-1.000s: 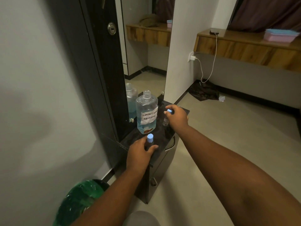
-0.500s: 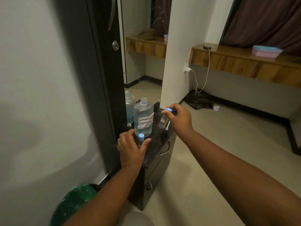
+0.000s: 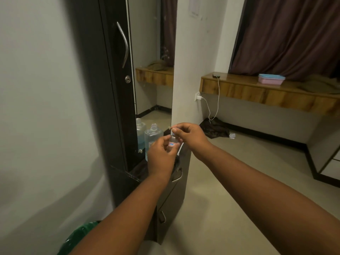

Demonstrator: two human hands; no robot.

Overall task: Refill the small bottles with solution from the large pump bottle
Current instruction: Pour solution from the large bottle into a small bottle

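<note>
Since half-second ago: left hand (image 3: 161, 155) off blue-capped bottle, now raised to meet right hand (image 3: 191, 136). Small clear bottle with red-and-white label (image 3: 172, 143) lifted above dark cabinet top (image 3: 137, 172), gripped by left fingers; right fingertips pinch its top. Large clear bottle of blue solution (image 3: 151, 139) stands at cabinet's rear edge by mirror (image 3: 152, 57).

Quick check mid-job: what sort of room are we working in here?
Probably a bedroom or hostel-type room. A dark wardrobe with a mirror stands over a small cabinet, curtains hang above a wooden shelf, and a phone charges there. Both hands, left hand and right hand, hold a small bottle.
</note>
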